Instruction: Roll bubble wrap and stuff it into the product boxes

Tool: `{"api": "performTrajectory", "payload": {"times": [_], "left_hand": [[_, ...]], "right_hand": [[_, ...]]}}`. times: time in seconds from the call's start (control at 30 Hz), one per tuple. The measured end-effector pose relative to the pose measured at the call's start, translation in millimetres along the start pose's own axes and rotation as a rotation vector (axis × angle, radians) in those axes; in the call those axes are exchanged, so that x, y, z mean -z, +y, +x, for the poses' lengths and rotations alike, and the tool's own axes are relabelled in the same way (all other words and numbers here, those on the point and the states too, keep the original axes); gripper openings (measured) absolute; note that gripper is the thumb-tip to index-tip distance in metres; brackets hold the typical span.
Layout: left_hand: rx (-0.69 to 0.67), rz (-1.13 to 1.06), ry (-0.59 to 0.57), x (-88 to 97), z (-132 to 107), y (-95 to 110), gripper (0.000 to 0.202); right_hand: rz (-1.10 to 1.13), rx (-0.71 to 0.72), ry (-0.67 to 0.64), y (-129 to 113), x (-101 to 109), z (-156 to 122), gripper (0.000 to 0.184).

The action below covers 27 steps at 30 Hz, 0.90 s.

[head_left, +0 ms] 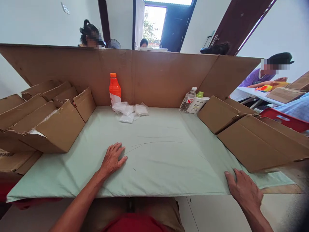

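Observation:
My left hand [113, 160] lies flat on the pale green cloth [159, 164] that covers the table, its fingers stretched out and slightly spread. Nothing is in it. At the right front edge, my right hand [244, 186] rests palm down on the cloth with the thumb apart from the fingers; I see nothing held there. Close beyond that hand stands an open cardboard box [253, 145]. Dark curved lines, perhaps creases or threads, run across the cloth just beyond my left hand.
Cardboard boxes [64, 129] line the left side. Along the upright cardboard panel [169, 80] stand an orange bottle [114, 88], clear plastic bags [126, 111], a clear bottle [187, 100] and a white bottle with a green cap [198, 103]. Beyond, a person in purple [256, 78] handles something at another table.

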<state>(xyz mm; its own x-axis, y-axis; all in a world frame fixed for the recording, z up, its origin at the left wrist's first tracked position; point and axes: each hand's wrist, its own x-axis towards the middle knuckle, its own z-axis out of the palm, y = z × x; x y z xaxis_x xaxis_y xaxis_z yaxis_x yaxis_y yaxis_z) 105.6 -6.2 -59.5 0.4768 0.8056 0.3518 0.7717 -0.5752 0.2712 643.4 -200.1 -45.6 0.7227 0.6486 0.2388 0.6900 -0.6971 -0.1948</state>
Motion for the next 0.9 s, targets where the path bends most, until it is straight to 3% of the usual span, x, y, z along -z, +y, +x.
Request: {"api": "performTrajectory", "payload": {"times": [0.3,0.9], "left_hand": [[0.009,-0.034,0.015,-4.8,-0.7,-0.7,0.039],[0.022,-0.058,-0.001,-1.8,-1.2,2.0,0.040]], "right_hand": [[-0.022,0.052,0.005,6.5,-3.0,3.5,0.077],[-0.030,0.026,0.000,5.7,-1.5,7.9,0.079]]}}
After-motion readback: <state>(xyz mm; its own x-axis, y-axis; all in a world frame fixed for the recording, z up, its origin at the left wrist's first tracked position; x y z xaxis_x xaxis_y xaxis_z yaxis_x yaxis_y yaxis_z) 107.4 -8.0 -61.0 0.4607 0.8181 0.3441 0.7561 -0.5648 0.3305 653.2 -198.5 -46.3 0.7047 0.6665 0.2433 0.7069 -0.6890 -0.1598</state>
